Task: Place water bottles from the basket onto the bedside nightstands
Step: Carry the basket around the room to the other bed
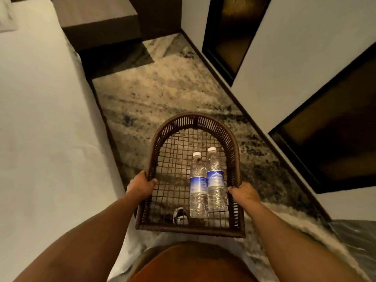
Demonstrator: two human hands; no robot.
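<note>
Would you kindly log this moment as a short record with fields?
carried: basket, wicker, open mesh floor
left hand: gripping basket's left rim
right hand: gripping basket's right rim
contents: two water bottles, lying side by side, caps pointing away, blue labels
nightstand: ahead, beside the bed
floor: patterned carpet
</note>
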